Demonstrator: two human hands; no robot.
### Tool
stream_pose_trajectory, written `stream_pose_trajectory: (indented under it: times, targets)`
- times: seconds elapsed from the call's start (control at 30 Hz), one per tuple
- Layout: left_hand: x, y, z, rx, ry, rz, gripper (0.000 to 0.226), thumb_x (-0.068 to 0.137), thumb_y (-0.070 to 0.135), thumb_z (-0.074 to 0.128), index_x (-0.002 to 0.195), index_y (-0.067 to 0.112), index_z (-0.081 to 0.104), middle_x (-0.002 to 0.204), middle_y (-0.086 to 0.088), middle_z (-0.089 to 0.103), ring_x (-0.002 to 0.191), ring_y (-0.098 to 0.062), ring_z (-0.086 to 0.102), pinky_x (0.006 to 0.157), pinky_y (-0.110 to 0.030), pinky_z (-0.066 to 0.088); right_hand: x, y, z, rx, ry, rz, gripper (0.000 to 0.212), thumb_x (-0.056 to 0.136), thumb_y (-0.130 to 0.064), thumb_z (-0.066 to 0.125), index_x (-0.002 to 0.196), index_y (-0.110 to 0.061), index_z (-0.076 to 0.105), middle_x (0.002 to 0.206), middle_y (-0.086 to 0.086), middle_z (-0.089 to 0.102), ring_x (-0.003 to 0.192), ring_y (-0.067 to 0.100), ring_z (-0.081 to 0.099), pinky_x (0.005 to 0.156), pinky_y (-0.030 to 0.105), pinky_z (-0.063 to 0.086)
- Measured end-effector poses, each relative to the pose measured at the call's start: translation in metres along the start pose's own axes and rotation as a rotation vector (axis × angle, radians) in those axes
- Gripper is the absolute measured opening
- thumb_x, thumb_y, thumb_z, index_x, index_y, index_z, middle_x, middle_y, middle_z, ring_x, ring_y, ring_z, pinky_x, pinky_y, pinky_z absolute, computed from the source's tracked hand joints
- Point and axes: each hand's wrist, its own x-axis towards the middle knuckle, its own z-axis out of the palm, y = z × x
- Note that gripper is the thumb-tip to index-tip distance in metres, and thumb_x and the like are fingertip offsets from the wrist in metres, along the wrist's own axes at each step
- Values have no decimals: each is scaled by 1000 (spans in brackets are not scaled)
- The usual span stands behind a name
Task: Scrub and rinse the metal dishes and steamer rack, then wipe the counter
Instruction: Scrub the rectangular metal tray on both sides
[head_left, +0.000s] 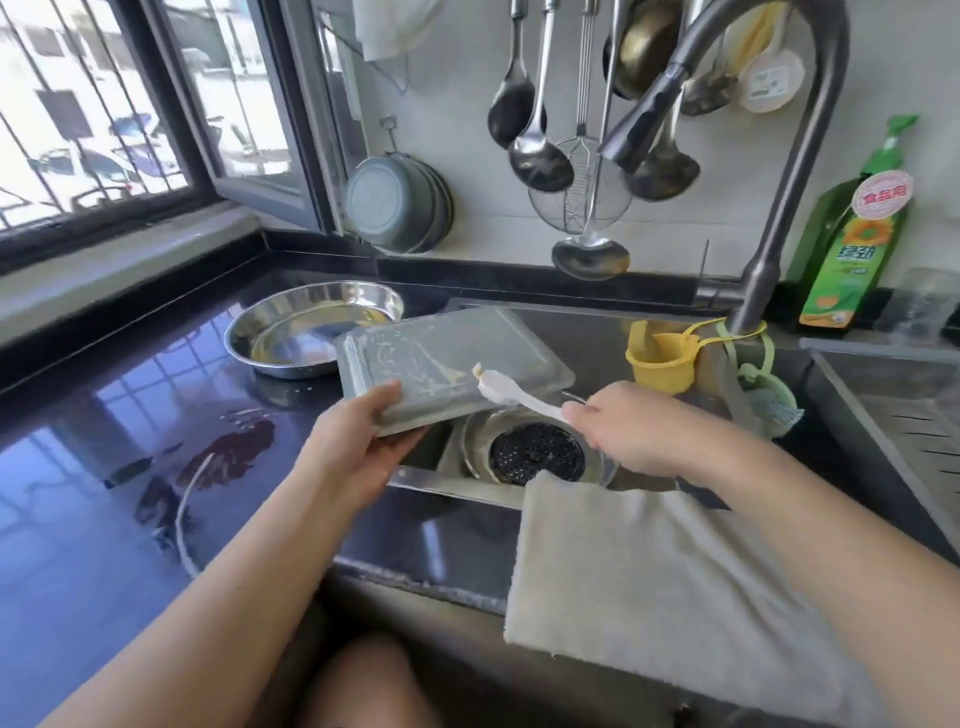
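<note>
My left hand grips the near corner of a rectangular metal tray, held tilted over the sink's left edge. Pale food residue streaks the tray's surface. My right hand holds the handle of a white brush, whose head touches the tray near its middle. A round metal dish sits on the dark counter behind the tray. Below the tray in the sink lies a round metal piece with a black perforated strainer at its centre.
A beige cloth hangs over the sink's front edge. The faucet arches above. A yellow cup hangs at its base, a green detergent bottle behind. Ladles and a skimmer hang on the wall. The wet counter lies left.
</note>
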Motion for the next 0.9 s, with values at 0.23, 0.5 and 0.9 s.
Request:
stream_pose_trajectory:
  times: [0.23, 0.5, 0.9]
  targets:
    - [-24, 43, -104, 142, 150, -109, 29, 93, -7, 62, 123, -9, 62, 135, -24, 60, 105, -34, 67, 57, -43, 64, -30, -64, 63, -84, 80, -150, 51, 105, -53, 31, 72, -18, 48, 75, 2, 58, 81, 28, 57, 70, 38, 45]
    - [-8, 66, -132, 704, 106, 0, 46, 95, 8, 69, 139, 9, 56, 126, -12, 65, 99, -28, 68, 62, -40, 64, -12, -106, 87, -407, 19, -312, 58, 101, -66, 22, 79, -24, 55, 81, 1, 54, 87, 30, 58, 79, 42, 49]
    - [10, 56, -142, 1780, 299, 376, 66, 96, 77, 26, 153, 45, 34, 141, -7, 59, 126, -34, 58, 96, -45, 45, 28, -113, 62, -472, -78, -367, 41, 106, -52, 24, 79, -27, 42, 80, -5, 52, 86, 25, 49, 76, 41, 41]
